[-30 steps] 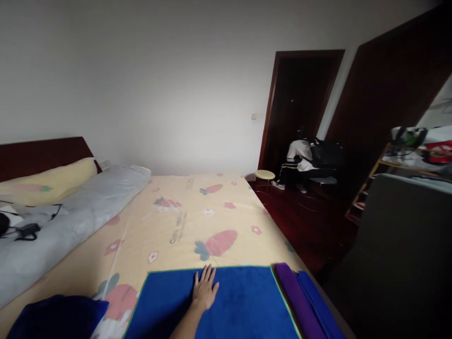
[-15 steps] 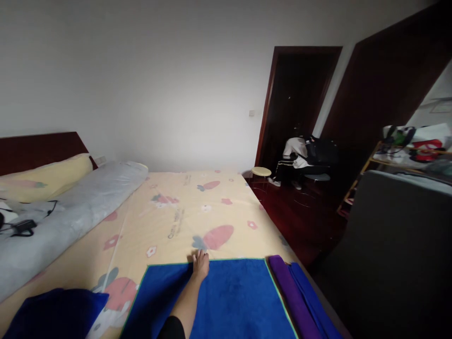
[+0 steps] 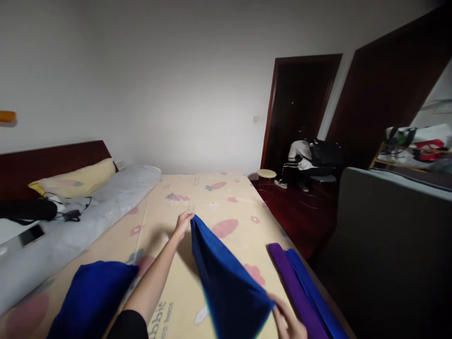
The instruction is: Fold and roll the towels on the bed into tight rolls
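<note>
A blue towel [image 3: 229, 275] with a light green edge hangs between my two hands, lifted above the bed [image 3: 197, 197]. My left hand [image 3: 183, 223] pinches its far upper corner. At the lower right, my right hand [image 3: 287, 320] grips another corner; part of this hand is cut off by the frame's bottom edge. Just right of it lie a folded purple towel [image 3: 294, 287] and a folded blue towel [image 3: 314, 292], side by side along the bed's edge. Left of my left arm rests a crumpled dark blue cloth [image 3: 95, 292].
A grey rolled bundle [image 3: 88, 219] and a yellow pillow [image 3: 79, 178] lie by the headboard [image 3: 52, 162], with a phone [image 3: 32, 235] and cables. A dark panel [image 3: 381, 254] stands to the right. Near the door are a stool [image 3: 266, 173] and a bent-over person [image 3: 300, 153].
The towel that lay flat on the bed is now raised and hanging in folds. My left hand has moved up and left with its corner, and my right hand has come into view.
</note>
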### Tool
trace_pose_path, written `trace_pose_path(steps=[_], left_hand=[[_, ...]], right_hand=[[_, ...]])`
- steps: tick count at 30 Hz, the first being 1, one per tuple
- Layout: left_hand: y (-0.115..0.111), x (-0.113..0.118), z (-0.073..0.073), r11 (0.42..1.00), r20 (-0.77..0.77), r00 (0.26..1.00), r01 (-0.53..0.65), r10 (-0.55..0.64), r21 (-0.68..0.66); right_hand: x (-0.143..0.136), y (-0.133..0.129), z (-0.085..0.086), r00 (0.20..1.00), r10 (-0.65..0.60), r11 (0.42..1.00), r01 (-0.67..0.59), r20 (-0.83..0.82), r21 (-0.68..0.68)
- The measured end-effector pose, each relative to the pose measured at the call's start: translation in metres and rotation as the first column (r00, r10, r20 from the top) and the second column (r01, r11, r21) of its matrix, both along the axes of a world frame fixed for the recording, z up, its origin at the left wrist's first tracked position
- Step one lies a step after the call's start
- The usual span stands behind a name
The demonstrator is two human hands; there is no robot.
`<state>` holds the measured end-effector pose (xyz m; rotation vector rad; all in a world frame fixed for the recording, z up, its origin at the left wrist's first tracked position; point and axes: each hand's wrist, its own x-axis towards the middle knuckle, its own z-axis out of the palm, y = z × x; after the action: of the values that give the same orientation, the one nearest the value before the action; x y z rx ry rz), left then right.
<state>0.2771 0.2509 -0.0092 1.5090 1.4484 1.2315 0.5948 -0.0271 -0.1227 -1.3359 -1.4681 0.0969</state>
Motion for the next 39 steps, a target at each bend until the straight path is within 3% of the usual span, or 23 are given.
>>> trace_pose_path(steps=[2, 4, 6, 7, 10, 14, 18, 23, 33, 39], left_hand=[[-0.021, -0.025, 0.027, 0.999, 0.152, 0.988, -0.028, 0.021, 0.047], [-0.045, -0.044, 0.046, 0.997, 0.274, 0.961, -0.042, 0.021, 0.07], [-0.068, -0.057, 0.058, 0.996, 0.365, 0.931, -0.05, 0.019, 0.078], [-0.079, -0.062, 0.062, 0.995, 0.401, 0.916, -0.058, 0.022, 0.078], [-0.108, -0.074, 0.07, 0.991, 0.476, 0.878, -0.101, 0.05, 0.083], [-0.139, -0.088, 0.078, 0.981, 0.53, 0.843, -0.169, 0.093, 0.097], [-0.161, -0.099, 0.085, 0.97, 0.552, 0.824, -0.22, 0.126, 0.108], [-0.172, -0.106, 0.09, 0.961, 0.534, 0.831, -0.252, 0.156, 0.112], [-0.164, -0.108, 0.097, 0.97, 0.489, 0.863, -0.211, 0.127, 0.121], [-0.156, -0.105, 0.094, 0.979, 0.452, 0.889, -0.154, 0.08, 0.13]], right_hand=[[0.018, 0.018, 0.031, 0.947, 0.02, 0.998, -0.039, -0.322, -0.054], [0.029, 0.039, 0.065, 0.798, 0.089, 0.987, -0.151, -0.596, -0.055], [0.033, 0.058, 0.096, 0.629, 0.145, 0.969, -0.248, -0.764, -0.02], [0.033, 0.068, 0.108, 0.587, 0.143, 0.962, -0.27, -0.797, -0.026], [0.03, 0.091, 0.136, 0.579, 0.122, 0.95, -0.303, -0.806, -0.073], [0.028, 0.113, 0.159, 0.591, 0.125, 0.943, -0.32, -0.797, -0.09], [0.026, 0.124, 0.174, 0.623, 0.1, 0.956, -0.276, -0.775, -0.099], [0.021, 0.13, 0.18, 0.631, 0.094, 0.968, -0.238, -0.77, -0.077], [0.023, 0.138, 0.174, 0.518, 0.109, 0.965, -0.262, -0.848, -0.035], [0.035, 0.136, 0.173, 0.545, 0.115, 0.961, -0.273, -0.83, -0.046]])
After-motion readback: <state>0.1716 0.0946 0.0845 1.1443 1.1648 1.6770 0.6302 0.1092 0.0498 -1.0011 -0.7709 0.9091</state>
